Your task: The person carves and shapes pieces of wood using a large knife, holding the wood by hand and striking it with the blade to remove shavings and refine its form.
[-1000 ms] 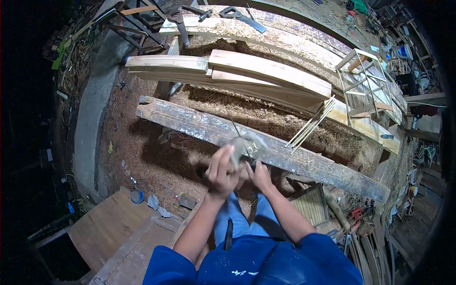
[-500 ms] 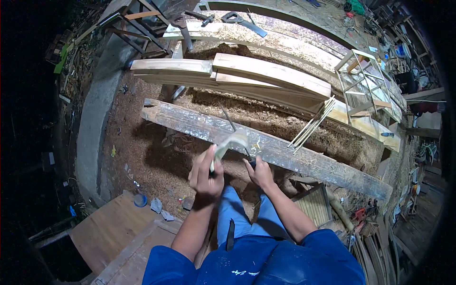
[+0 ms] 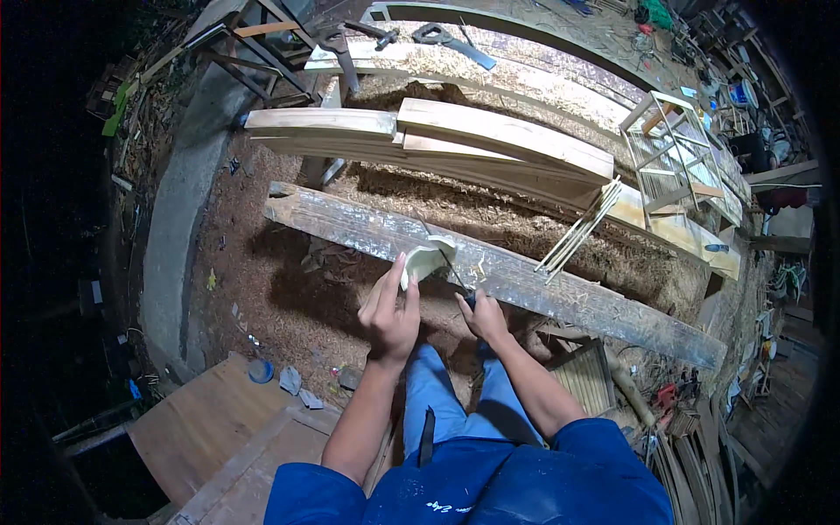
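Observation:
My left hand point(image 3: 388, 311) grips a pale curved piece point(image 3: 427, 259) with its fingertips, over a weathered plank point(image 3: 341, 223). My right hand point(image 3: 481, 315) is closed on the black handle of a thin dark tool point(image 3: 453, 274), whose long blade reaches across the pale piece; I cannot tell which kind of tool it is. A few shavings lie on the plank beside the piece. Several thin sticks point(image 3: 579, 232) rest against the plank's far edge, right of my hands.
Stacked light boards point(image 3: 499, 131) lie beyond the plank. A shaving-covered bench point(image 3: 551, 79) holds a hand saw point(image 3: 472, 51) and a hammer point(image 3: 386, 38). A slatted wooden frame point(image 3: 665, 157) leans at the right. Plywood point(image 3: 201, 420) lies lower left, near a blue container point(image 3: 260, 370).
The pale piece has shifted and turned, now showing more of its curved face. The thin tool has moved with my right hand. My view has drifted slightly, so the benches appear farther right.

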`<state>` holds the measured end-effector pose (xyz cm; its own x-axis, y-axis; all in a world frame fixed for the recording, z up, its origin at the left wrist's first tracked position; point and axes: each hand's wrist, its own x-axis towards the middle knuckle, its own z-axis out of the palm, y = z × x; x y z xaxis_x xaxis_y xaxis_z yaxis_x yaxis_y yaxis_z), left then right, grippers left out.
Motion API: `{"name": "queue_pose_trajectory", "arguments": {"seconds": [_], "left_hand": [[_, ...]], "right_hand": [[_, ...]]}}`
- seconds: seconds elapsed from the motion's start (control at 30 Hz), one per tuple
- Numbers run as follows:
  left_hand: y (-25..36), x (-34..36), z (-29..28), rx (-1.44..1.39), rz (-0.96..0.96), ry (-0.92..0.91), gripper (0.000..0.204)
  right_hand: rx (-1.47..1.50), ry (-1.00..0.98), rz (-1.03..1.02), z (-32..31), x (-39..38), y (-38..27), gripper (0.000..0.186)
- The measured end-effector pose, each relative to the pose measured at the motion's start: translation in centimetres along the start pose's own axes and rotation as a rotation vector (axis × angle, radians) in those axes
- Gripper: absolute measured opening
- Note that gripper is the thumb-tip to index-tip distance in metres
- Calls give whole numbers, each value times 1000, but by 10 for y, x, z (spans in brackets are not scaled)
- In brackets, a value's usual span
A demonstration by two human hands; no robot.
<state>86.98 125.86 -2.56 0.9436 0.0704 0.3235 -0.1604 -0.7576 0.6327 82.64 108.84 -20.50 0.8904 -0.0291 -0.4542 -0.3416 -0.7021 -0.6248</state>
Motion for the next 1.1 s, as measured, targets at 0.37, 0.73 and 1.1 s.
{"name": "queue_pose_trajectory", "arguments": {"seconds": [0.37,0.73,1.1], "left_hand": [[-22,14,26,-95,153,216,85],[19,85,8,109,167,-551,39],[36,69,-17,80,308,-357,24]], "right_hand": [[-63,-41,-3,29,23,37,57],[-66,-109,94,28,17,40,55],[74,40,-6,19,12,14,54]]}}
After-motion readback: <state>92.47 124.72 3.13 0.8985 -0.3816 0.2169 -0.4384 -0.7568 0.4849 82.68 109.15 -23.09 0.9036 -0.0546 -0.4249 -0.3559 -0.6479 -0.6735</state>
